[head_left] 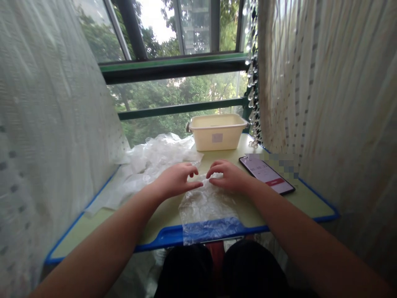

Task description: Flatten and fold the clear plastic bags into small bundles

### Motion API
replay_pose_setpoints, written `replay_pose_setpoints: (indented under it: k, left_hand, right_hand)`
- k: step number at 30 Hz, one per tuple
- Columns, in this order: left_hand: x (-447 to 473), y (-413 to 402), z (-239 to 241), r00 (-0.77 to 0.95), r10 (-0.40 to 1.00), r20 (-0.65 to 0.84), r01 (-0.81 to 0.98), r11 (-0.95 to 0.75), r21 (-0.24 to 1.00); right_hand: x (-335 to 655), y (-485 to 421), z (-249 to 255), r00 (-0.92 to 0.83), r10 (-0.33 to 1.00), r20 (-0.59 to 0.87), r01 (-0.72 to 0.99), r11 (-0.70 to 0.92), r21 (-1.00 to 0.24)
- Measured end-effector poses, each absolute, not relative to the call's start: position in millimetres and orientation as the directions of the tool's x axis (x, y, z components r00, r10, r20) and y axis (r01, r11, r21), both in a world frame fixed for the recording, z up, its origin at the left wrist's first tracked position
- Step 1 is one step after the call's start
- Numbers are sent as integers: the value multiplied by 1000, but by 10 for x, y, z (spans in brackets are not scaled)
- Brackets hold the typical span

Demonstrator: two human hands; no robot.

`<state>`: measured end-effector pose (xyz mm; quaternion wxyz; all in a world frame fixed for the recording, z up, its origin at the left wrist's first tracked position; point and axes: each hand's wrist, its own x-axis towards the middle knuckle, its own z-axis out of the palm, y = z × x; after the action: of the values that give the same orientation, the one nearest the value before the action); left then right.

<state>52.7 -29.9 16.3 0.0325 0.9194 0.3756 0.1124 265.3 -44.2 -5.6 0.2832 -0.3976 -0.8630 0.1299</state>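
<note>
Loosely, both hands curved open at the film, seemingly light, limp and slippery, best pinched by an edge.

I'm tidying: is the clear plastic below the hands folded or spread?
Spread, though wrinkled: the clear plastic reaches over the blue table edge.

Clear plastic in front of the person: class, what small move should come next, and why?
Probably the left hand and right hand should smooth the clear plastic: it lies wrinkled across the blue table edge, with both hands at its far end.
</note>
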Motion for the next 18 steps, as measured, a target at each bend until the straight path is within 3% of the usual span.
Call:
replay_pose_setpoints:
  k: [8,18]
  left_hand:
    - [532,-293,151,811,558,172,523,-825,213]
    - [545,-245,86,832,554,43,522,-805,282]
  right_hand:
    - [2674,-453,-43,-562,769,304,643,638,-424]
    - [2744,-393,-76,-609,755,246,628,647,-433]
